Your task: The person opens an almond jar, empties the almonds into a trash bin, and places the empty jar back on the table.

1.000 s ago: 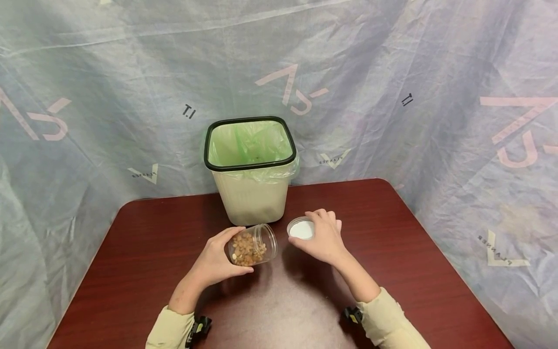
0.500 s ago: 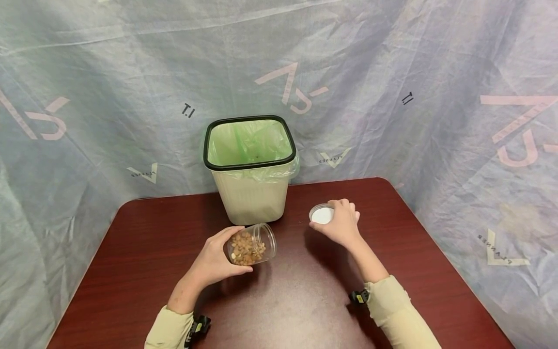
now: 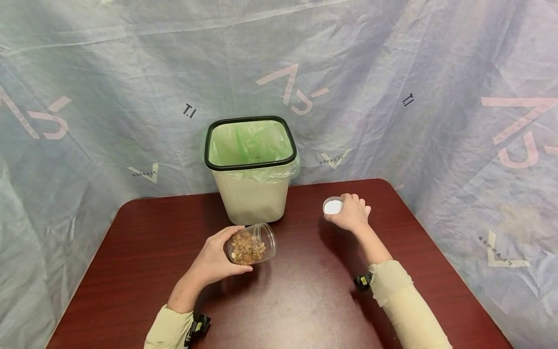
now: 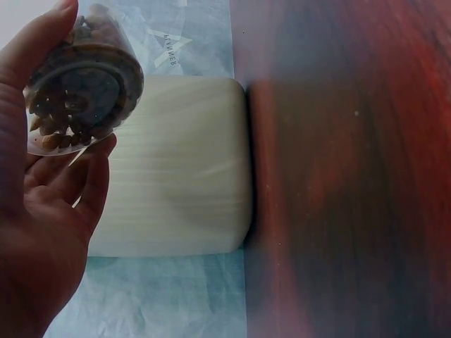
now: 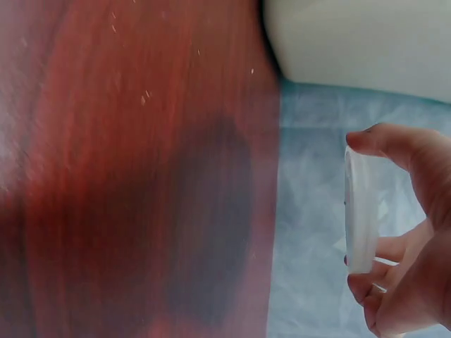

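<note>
White lid (image 3: 333, 207) now farther from jar (image 3: 249, 247).

A person's left hand (image 3: 215, 257) and right hand (image 3: 354, 214) are bare, as are the wrists. At the lower left of the frame, a pale cream left sleeve (image 3: 169, 329) ends above the wrist in a loose, creased edge. A matching right sleeve (image 3: 405, 305), at the lower right, shows more length and soft wrinkles. Beside each sleeve's inner edge sits a small, blocky black device: the left device (image 3: 201, 324) has a yellow-green patch and pale lettering on its black strap; the right device (image 3: 363, 281) has a similar yellow patch.
</note>
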`<state>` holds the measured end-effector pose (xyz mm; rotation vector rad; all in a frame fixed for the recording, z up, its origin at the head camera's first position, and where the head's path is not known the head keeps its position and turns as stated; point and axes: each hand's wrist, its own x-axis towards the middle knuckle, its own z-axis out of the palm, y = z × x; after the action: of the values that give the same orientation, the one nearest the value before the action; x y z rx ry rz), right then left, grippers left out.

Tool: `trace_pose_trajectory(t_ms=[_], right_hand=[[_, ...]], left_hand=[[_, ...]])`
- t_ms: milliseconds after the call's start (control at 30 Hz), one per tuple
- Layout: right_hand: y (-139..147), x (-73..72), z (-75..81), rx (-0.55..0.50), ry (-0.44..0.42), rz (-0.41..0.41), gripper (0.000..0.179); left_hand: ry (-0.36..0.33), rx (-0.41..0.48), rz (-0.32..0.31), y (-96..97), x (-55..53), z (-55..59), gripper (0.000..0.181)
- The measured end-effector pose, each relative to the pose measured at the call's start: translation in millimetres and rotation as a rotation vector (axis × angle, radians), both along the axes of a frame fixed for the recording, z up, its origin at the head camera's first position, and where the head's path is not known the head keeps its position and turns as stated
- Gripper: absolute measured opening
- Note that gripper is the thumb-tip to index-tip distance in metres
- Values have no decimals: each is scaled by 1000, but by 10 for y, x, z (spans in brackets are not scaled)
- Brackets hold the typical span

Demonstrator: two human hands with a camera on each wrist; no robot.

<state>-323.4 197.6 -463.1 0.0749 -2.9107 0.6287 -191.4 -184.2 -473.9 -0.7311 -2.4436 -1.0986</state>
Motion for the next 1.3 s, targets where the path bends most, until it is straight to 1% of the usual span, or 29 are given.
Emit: trace_pose_trajectory(t_ms=[100, 233, 467, 733, 900, 1100, 1300], right_hand=[[52, -82, -15, 17, -28, -6, 74], [116, -168, -36, 33, -81, -18, 75], [217, -254, -83, 48, -166, -24, 73], [256, -301, -141, 59, -232, -41, 74], [262, -310, -163, 58, -251, -48, 74], [296, -342, -242, 69, -276, -70, 79], [320, -328, -315, 70, -281, -87, 82]], left_hand=[[4, 7, 2, -4, 0, -7, 98], [4, 6, 8, -9, 3, -14, 98], [1, -5, 8, 10, -1, -21, 97], [-6, -9, 6, 20, -8, -32, 98], [-3, -23, 7, 14, -10, -30, 96], [-24, -19, 13, 2, 3, -17, 94], [-27, -21, 15, -8, 9, -44, 94]])
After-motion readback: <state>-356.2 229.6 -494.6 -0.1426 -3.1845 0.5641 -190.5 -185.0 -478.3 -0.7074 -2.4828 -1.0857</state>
